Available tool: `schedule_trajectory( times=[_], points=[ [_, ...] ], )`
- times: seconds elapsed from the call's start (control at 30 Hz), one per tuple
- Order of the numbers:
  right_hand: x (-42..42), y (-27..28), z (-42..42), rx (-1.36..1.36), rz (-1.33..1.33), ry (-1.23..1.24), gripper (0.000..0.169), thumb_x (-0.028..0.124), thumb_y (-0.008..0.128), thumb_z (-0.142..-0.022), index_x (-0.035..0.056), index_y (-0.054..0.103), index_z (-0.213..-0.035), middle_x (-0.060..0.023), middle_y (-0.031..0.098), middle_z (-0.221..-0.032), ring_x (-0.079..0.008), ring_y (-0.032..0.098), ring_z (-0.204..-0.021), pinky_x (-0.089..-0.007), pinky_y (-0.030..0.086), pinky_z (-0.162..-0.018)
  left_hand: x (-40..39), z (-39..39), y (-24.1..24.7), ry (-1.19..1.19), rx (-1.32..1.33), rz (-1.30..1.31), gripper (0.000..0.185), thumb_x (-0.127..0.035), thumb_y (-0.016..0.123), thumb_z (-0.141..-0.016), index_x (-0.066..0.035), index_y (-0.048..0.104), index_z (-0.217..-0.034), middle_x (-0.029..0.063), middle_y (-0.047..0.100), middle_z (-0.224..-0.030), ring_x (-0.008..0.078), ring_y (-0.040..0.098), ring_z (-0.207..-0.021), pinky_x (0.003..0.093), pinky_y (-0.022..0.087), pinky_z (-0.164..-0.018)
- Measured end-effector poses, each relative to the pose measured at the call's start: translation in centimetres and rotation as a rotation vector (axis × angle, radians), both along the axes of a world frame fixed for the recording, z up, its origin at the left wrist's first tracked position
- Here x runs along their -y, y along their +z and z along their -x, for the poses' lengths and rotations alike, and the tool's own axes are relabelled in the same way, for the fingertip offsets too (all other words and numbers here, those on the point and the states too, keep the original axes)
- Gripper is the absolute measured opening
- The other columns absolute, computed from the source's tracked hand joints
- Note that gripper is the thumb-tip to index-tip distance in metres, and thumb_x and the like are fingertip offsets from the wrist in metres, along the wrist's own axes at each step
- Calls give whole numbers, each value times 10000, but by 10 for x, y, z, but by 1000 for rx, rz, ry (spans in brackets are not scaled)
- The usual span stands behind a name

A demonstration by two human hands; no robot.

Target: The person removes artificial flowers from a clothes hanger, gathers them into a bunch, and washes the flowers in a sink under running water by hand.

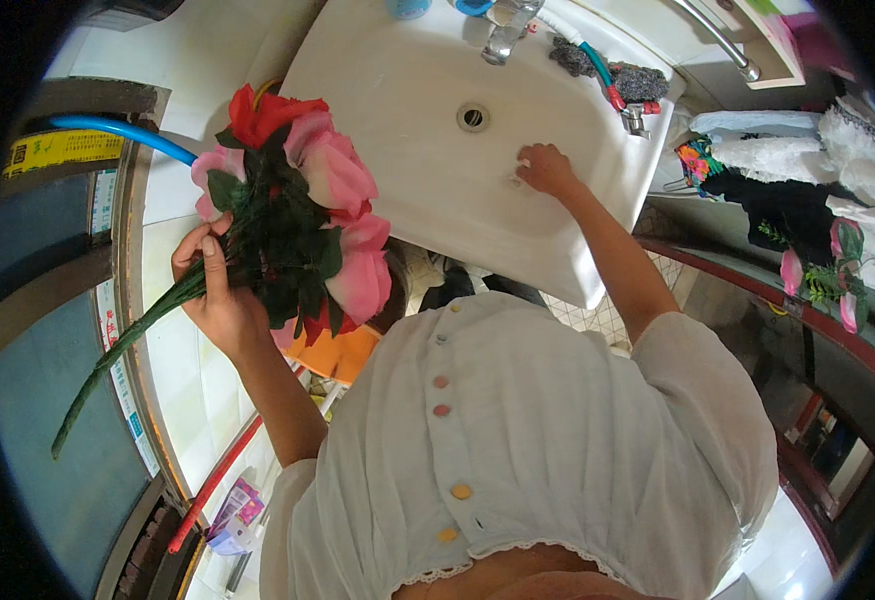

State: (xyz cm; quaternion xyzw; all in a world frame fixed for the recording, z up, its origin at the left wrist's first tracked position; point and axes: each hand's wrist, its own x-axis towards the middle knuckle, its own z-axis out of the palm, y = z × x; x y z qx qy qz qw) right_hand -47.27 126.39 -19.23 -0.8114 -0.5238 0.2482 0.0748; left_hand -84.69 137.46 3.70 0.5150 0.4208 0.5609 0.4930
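My left hand [220, 292] grips the green stems of a bouquet of pink and red artificial flowers [287, 210], held to the left of the washbasin. Its blooms lean against the basin's left rim in this view; whether they touch it I cannot tell. Inside the white ceramic washbasin [407, 150], my right hand [548, 169] is low over the bowl, fingers curled, near the metal drain [473, 117]. I cannot make out anything in those fingers. Above the drain stands a metal faucet [509, 34].
Dark scouring pads [636, 81] and a small valve with a green hose [595, 61] occupy the basin's right rim. A blue hose [122, 129] crosses the window frame at left. Hanging clothes [775, 150] and more artificial flowers [842, 277] are at right. An orange object [344, 356] lies below the bouquet.
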Motion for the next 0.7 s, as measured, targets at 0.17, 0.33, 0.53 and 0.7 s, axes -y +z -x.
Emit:
schedule_trajectory(
  times=[0.17,0.33,0.53,0.7],
  points=[
    [-76,-30,18,-59,-87,-134,352,370,566,-801,63,601,-971,-154,608,-971,-317,579,-914,-422,482,-758,-1,2,-1,-1,-59,0,127,-63,506,-889,27,525,-976,158,600,-937,213,565,-929,342,426,-893],
    [-108,-64,22,-156,-41,-522,423,424,586,-786,34,596,-950,-164,623,-952,-313,607,-879,-405,491,-733,2,5,-1,-2,-56,-2,154,-85,521,-886,13,532,-1005,143,588,-969,214,560,-915,346,434,-869],
    [-106,-72,18,-119,19,-459,407,429,625,-761,72,597,-954,-133,625,-904,-286,600,-871,-383,476,-759,0,9,-4,-14,-88,-20,165,-96,521,-889,4,534,-1020,136,582,-980,213,556,-911,348,436,-861],
    [-53,-33,21,-35,-23,26,423,393,591,-795,69,557,-1064,-139,544,-1052,-307,529,-1014,-456,473,-792,-1,10,-4,8,-72,-23,165,-96,523,-888,2,533,-1021,130,581,-968,206,553,-902,339,432,-860]
  ],
)
